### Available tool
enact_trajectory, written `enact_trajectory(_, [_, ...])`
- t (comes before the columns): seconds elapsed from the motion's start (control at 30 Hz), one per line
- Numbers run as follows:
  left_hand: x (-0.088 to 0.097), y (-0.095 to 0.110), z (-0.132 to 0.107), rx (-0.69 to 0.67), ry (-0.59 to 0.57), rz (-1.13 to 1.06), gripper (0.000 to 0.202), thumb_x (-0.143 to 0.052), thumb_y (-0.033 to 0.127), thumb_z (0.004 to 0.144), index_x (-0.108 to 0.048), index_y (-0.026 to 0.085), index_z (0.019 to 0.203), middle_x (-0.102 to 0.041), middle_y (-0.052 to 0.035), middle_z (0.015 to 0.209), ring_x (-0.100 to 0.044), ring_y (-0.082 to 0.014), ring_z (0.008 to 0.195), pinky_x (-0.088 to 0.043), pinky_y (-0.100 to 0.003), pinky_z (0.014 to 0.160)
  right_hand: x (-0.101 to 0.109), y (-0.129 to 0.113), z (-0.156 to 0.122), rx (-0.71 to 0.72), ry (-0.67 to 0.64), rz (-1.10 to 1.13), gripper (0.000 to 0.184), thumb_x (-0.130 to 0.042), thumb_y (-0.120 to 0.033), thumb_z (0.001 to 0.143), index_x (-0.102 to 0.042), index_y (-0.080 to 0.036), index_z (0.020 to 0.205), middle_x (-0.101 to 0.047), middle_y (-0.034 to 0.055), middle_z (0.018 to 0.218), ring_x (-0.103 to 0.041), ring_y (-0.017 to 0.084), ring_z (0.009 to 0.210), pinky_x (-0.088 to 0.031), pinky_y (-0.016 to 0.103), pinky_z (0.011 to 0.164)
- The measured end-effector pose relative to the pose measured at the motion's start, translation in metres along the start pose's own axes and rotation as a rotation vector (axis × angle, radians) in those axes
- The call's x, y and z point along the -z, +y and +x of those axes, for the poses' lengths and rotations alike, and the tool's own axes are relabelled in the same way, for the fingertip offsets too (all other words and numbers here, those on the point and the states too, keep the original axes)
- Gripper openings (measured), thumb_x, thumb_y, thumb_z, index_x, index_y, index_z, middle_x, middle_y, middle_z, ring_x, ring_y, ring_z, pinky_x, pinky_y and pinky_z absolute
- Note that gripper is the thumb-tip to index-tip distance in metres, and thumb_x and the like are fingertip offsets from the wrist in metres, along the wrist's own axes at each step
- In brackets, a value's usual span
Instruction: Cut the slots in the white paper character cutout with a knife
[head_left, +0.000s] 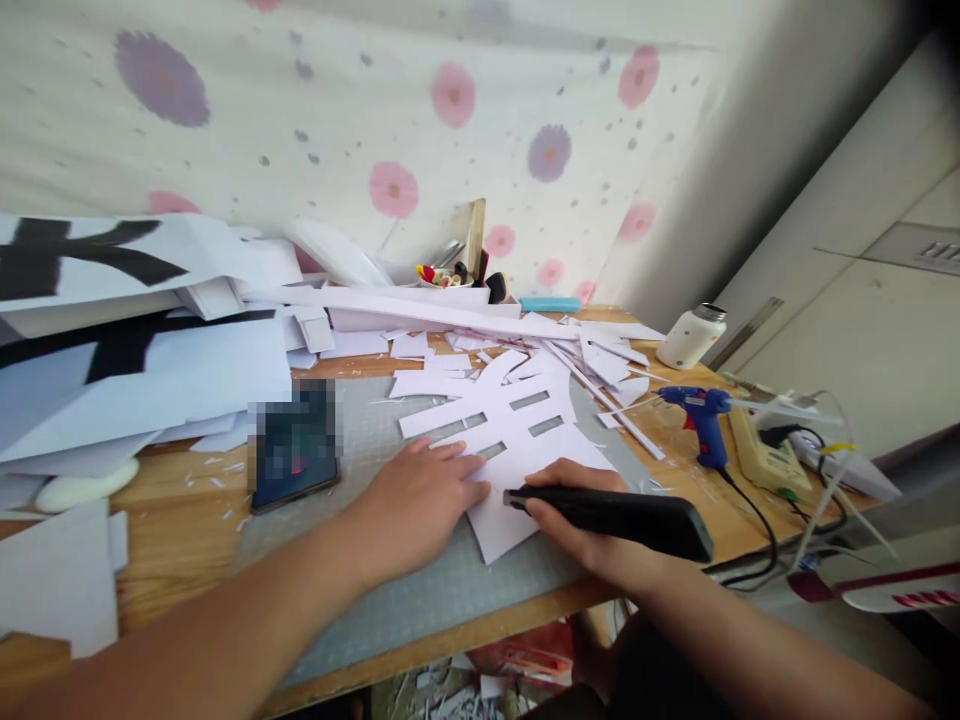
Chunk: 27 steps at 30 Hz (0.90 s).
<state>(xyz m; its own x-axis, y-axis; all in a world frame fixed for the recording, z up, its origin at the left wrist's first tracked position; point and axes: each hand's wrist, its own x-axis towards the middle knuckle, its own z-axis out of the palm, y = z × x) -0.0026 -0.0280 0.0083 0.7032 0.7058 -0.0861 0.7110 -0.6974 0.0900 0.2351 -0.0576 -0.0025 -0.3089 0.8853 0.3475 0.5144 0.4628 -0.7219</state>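
Observation:
My left hand (420, 500) lies flat with fingers stretched on a white foam-board sheet (551, 455), pressing it to the grey cutting mat (352, 610). Several rectangular slots are cut through the sheet. In my right hand (574, 535) is a black utility knife (630, 515), its metal tip at the sheet's surface a little right of my left fingertips. Whether the blade has entered the sheet I cannot tell. A dark phone (300, 470) stands or lies tilted to the left of my left hand.
White offcuts (457, 365) cover the back of the wooden table (172, 530). To the right are a blue glue gun (697, 415), a power strip (765, 450) with cables, and a white bottle (690, 335). Large white boards with black lettering (142, 360) stack up on the left.

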Motion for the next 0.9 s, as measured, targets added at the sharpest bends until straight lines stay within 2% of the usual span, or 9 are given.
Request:
enact_trajectory(0.07, [0.0, 0.0, 0.0, 0.002, -0.01, 0.005, 0.049, -0.043, 0.01, 0.09, -0.063, 0.031, 0.13, -0.051, -0.0027, 0.15, -0.044, -0.0371, 0.139, -0.037, -0.065, 0.109, 0.011, -0.001, 0.003, -0.04, 0.132, 0.09, 0.011, -0.068, -0.034, 0.082, -0.07, -0.023, 0.087, -0.071, 0.0035, 0.075, -0.064, 0.017, 0.062, -0.05, 0.027, 0.056])
enact_trajectory(0.13, [-0.001, -0.003, 0.0, -0.016, -0.01, 0.006, 0.051, -0.043, 0.008, 0.089, -0.062, 0.032, 0.13, -0.052, -0.0018, 0.149, -0.044, -0.0371, 0.139, -0.038, -0.065, 0.108, 0.019, 0.001, 0.008, -0.109, 0.256, 0.301, 0.018, -0.071, -0.039, 0.082, -0.068, -0.024, 0.092, -0.069, 0.0026, 0.07, -0.063, 0.017, 0.055, -0.048, 0.028, 0.05])
enact_trajectory(0.2, [-0.003, -0.007, 0.001, -0.06, 0.02, 0.007, 0.052, -0.045, 0.006, 0.087, -0.063, 0.031, 0.128, -0.055, -0.002, 0.147, -0.046, -0.0361, 0.137, -0.04, -0.063, 0.107, 0.023, 0.006, 0.014, -0.186, 0.291, 0.559, 0.029, -0.073, -0.044, 0.081, -0.065, -0.026, 0.102, -0.068, 0.0012, 0.069, -0.063, 0.017, 0.052, -0.049, 0.028, 0.048])
enact_trajectory(0.3, [-0.005, -0.012, 0.002, -0.099, 0.08, 0.002, 0.051, -0.047, 0.003, 0.083, -0.068, 0.031, 0.121, -0.06, -0.0015, 0.141, -0.053, -0.0338, 0.131, -0.045, -0.06, 0.104, 0.02, 0.014, 0.021, -0.273, 0.202, 0.768, 0.041, -0.076, -0.045, 0.079, -0.062, -0.026, 0.113, -0.071, 0.0031, 0.081, -0.067, 0.016, 0.058, -0.054, 0.029, 0.055])
enact_trajectory(0.43, [-0.004, -0.016, 0.004, -0.113, 0.106, -0.011, 0.047, -0.047, 0.002, 0.08, -0.073, 0.027, 0.109, -0.065, -0.0024, 0.135, -0.059, -0.0318, 0.125, -0.047, -0.059, 0.102, 0.012, 0.017, 0.024, -0.424, 0.032, 0.888, 0.046, -0.083, -0.041, 0.069, -0.064, -0.023, 0.107, -0.068, 0.0025, 0.084, -0.067, 0.015, 0.063, -0.055, 0.026, 0.054])
enact_trajectory(0.5, [-0.002, -0.018, 0.005, -0.103, 0.109, -0.015, 0.045, -0.045, 0.003, 0.079, -0.075, 0.025, 0.103, -0.066, -0.0027, 0.133, -0.059, -0.0313, 0.125, -0.045, -0.059, 0.104, 0.008, 0.016, 0.026, -0.451, 0.027, 0.904, 0.047, -0.085, -0.04, 0.064, -0.067, -0.022, 0.103, -0.065, 0.0008, 0.08, -0.064, 0.015, 0.066, -0.054, 0.025, 0.054])
enact_trajectory(0.57, [-0.002, -0.021, 0.007, -0.117, 0.126, -0.028, 0.045, -0.044, 0.003, 0.078, -0.076, 0.023, 0.103, -0.068, -0.0031, 0.13, -0.06, -0.0299, 0.123, -0.044, -0.058, 0.106, 0.004, 0.013, 0.028, -0.462, 0.083, 0.843, 0.038, -0.083, -0.043, 0.064, -0.067, -0.019, 0.09, -0.059, -0.0021, 0.066, -0.056, 0.011, 0.056, -0.047, 0.022, 0.047])
enact_trajectory(0.7, [-0.008, -0.024, 0.009, -0.218, 0.173, -0.099, 0.057, -0.043, 0.001, 0.077, -0.07, 0.025, 0.121, -0.066, -0.0012, 0.133, -0.059, -0.0255, 0.126, -0.044, -0.049, 0.11, -0.006, 0.008, 0.033, -0.517, 0.14, 0.641, 0.029, -0.077, -0.041, 0.063, -0.058, -0.018, 0.065, -0.047, -0.006, 0.046, -0.038, 0.007, 0.039, -0.028, 0.021, 0.037])
enact_trajectory(0.9, [-0.013, -0.022, 0.011, -0.233, 0.116, -0.12, 0.066, -0.04, -0.003, 0.077, -0.065, 0.027, 0.13, -0.058, 0.0009, 0.142, -0.047, -0.0276, 0.138, -0.042, -0.049, 0.113, -0.013, 0.007, 0.034, -0.519, 0.106, 0.499, 0.032, -0.077, -0.04, 0.062, -0.053, -0.02, 0.06, -0.05, -0.0051, 0.045, -0.042, 0.008, 0.042, -0.031, 0.022, 0.041])
